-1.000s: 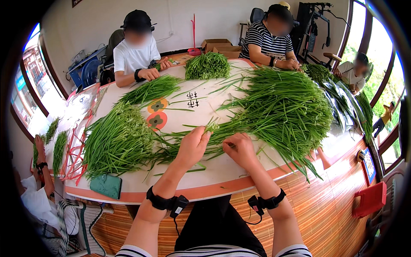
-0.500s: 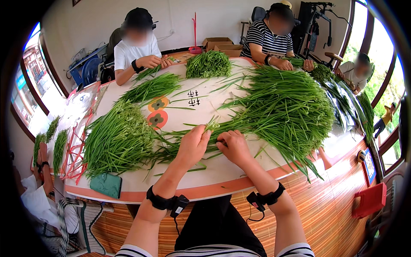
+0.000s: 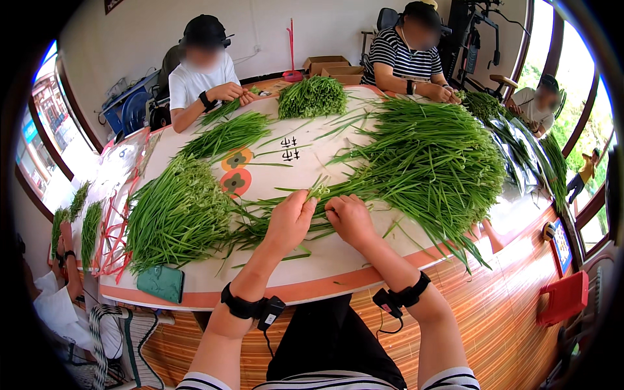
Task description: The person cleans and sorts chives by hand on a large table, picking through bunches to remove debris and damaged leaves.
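Note:
My left hand [image 3: 289,221] is closed round a small bunch of flowering chives [image 3: 318,190]. The pale bud tips poke out above my thumb, and long green stems trail below toward the left. Just to the right, my right hand [image 3: 351,220] has its fingers curled in at the edge of the stems; whatever they pinch is hidden. A big heap of flowering chives [image 3: 435,156] spreads to the right of my hands. Another heap of chives [image 3: 179,211] lies to the left, buds mostly facing right. Loose stems run across the table between the two heaps.
Round the white table [image 3: 351,260] with its orange border, several people handle chives too. A green wallet-like case [image 3: 160,284] lies at the near left edge beside red ties [image 3: 112,240]. A chive bundle [image 3: 312,97] sits at the far side. A red stool [image 3: 564,299] stands at right.
My hands hold nearly the same pose; the right has shifted slightly left toward the bunch. Across the table, the striped-shirt person's hands have come together.

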The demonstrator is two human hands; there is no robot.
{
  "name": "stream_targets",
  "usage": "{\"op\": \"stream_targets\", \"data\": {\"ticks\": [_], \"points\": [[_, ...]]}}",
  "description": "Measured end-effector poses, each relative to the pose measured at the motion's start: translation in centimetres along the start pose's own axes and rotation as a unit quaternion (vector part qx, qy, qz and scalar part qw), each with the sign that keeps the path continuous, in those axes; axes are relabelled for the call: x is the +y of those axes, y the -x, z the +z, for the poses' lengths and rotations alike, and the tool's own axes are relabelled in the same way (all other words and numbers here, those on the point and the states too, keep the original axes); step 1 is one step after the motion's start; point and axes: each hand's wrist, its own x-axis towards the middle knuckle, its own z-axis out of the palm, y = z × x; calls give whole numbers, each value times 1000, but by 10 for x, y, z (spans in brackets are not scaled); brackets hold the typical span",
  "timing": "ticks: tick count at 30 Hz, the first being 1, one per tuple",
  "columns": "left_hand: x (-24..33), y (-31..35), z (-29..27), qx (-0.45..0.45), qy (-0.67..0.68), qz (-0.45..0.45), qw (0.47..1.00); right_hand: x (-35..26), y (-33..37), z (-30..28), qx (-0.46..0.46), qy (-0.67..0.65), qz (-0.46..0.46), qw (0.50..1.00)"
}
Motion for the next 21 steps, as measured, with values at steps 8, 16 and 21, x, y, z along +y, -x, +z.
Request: {"op": "stream_targets", "data": {"ticks": [8,16,21], "points": [[-2,-1,1,4,-5,23,1000,-1,-2,1,-9,22,-7,1000],[-9,-2,2,33,-23,54,998,-12,-1,-20,68,-167,-15,984],[-9,-3,3,12,-45,79,996,-20,4,-29,39,-341,64,937]]}}
